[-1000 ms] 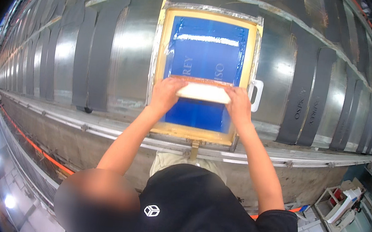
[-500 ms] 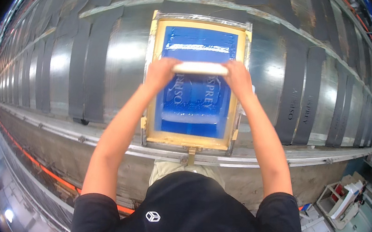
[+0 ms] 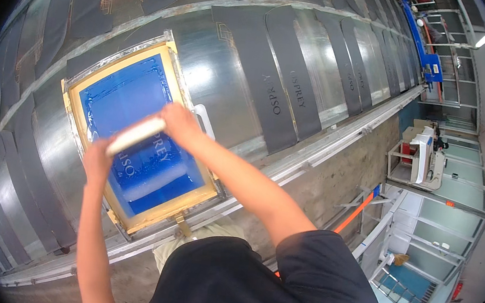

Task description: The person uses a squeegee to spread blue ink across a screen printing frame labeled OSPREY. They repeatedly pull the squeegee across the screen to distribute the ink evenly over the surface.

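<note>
Two hands, left hand (image 3: 96, 162) and right hand (image 3: 179, 121), clasp the ends of a white squeegee (image 3: 135, 135) mid-way down the blue screen (image 3: 131, 133), pale ink (image 3: 146, 185) pooled below, stroke seemingly half done.

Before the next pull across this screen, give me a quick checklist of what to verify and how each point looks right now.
1. Both hands on the squeegee: ok. The left hand grips its near end, the right hand its far end.
2. Squeegee down on the blue mesh: ok as far as the picture shows; the blade edge is hidden.
3. Yellow screen frame lying flat on the long table: ok.
4. Ink ahead of the blade: cannot tell.
5. Dark fabric strip under the screen lined up: cannot tell, it is covered.
6. Neighbouring dark strips lying flat: ok.
</note>
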`<action>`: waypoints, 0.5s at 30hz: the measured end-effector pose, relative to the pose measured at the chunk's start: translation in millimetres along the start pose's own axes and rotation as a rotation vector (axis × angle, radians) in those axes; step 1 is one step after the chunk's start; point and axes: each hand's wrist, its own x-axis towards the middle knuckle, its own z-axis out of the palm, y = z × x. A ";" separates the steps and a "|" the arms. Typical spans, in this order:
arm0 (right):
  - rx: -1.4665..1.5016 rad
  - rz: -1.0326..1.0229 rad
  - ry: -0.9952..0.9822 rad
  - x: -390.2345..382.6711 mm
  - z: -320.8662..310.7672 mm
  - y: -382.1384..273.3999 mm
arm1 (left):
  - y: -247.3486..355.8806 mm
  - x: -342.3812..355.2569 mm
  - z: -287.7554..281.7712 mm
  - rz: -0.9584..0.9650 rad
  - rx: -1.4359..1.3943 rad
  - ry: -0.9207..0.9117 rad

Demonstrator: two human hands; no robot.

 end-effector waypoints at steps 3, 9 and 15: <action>0.165 -0.050 0.072 -89.5 1.0 -21.4 | 34.1 -80.6 0.4 0.117 0.000 0.104; 0.200 -0.115 0.103 -176.2 3.8 -47.8 | 85.4 -155.2 -15.3 0.112 -0.026 0.178; 0.092 -0.152 0.152 -63.7 -4.5 -28.1 | -8.6 -80.5 23.6 0.175 0.081 0.296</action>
